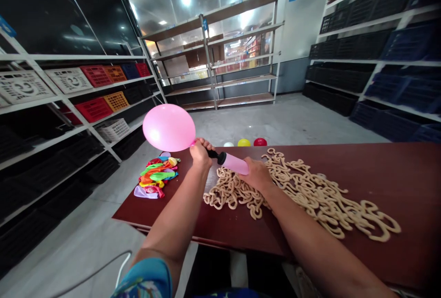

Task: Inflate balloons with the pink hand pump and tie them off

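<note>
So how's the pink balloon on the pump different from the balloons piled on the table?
The pink balloon is inflated, round and held up on the pump by the left hand; the piled balloons are limp, flat, multicoloured and lie on the table. Both are rubber party balloons.

Head-worn view, forward-down, close over table (379,174)
</note>
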